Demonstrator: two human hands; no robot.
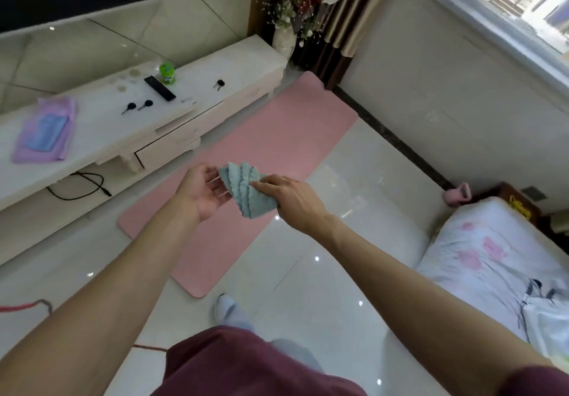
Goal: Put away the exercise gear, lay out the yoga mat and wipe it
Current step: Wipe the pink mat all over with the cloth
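Head view: right hand (286, 197) grips a bunched teal cloth (246, 189) above the flat pink yoga mat (277, 137). Left hand (203, 192) palm-up, fingers loosely spread, touching the cloth's edge.

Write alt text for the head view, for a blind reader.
The right hand grips a folded blue-green cloth, open left hand beside it, above a pink yoga mat laid flat on the white floor by a TV stand.

A glossy white tile floor (354, 186) fills the centre, with a pink yoga mat (277, 137) lying flat diagonally across it. At upper left, a low white cabinet (101, 124) carries a folded purple cloth (46, 130), black remote (160, 88), green bottle (167, 73) and keys (144, 105).
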